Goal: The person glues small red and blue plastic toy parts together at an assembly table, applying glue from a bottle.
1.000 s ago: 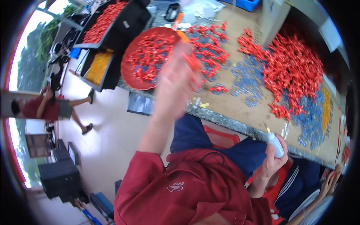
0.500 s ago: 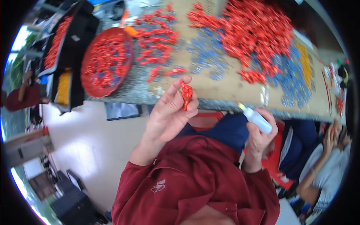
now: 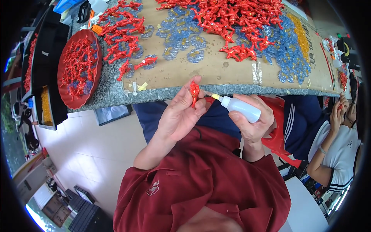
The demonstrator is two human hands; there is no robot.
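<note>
Between the thumb and fingers of my left hand (image 3: 179, 110) a small red plastic figure (image 3: 194, 92) is pinched upright, just in front of the table edge. My right hand (image 3: 255, 120) grips a squeeze bottle (image 3: 241, 109), pale and translucent, with a yellow-collared nozzle. The bottle lies tilted, its thin tip pointing left at the figure and close to it; whether they touch I cannot tell. On the table beyond, red figures (image 3: 123, 36) lie in loose rows, some over clear bluish discs (image 3: 179, 33).
A large heap of red figures (image 3: 235, 19) covers the far table, beside more bluish discs (image 3: 291, 58) and yellow pieces (image 3: 299, 34). A red scalloped tray (image 3: 98, 63) of figures stands left, near black bins (image 3: 50, 58). Another person (image 3: 332, 150) sits at the right.
My right hand has brought the bottle left and up, so its nozzle is now beside the red figure. The left hand keeps its pinch. The whole view has shifted.
</note>
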